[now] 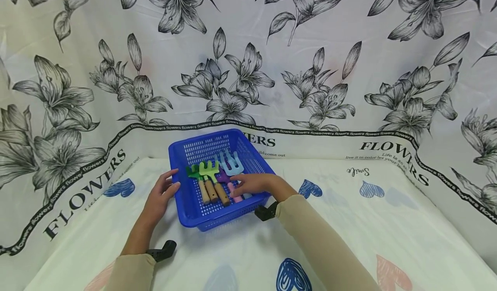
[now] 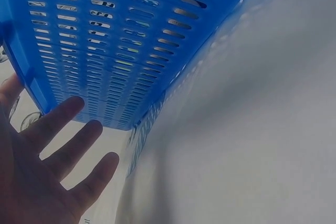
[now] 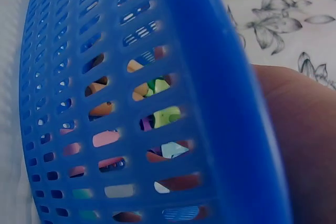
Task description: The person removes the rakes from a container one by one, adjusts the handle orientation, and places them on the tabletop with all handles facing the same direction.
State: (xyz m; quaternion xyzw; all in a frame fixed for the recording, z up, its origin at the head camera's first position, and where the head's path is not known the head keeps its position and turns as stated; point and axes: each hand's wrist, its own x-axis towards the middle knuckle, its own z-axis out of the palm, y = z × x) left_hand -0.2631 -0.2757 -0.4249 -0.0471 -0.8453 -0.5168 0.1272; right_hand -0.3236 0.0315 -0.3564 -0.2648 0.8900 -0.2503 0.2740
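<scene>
A blue plastic basket holds several small garden tools. Among them are a lime-green hand rake with a wooden handle, a dark green tool and light blue rakes. My right hand reaches over the near right rim; its thumb and fingers pinch a pink-handled garden tool beside a purple part. That grip is mostly hidden in the right wrist view, behind the basket wall. Beside the left rim is my left hand; its fingers are spread and loosely bent in the left wrist view.
The basket stands on a white cloth printed with hearts. Behind it rises a flower-printed curtain with a black lettered band. A black wrist mount sits on the left wrist, another black mount on the right.
</scene>
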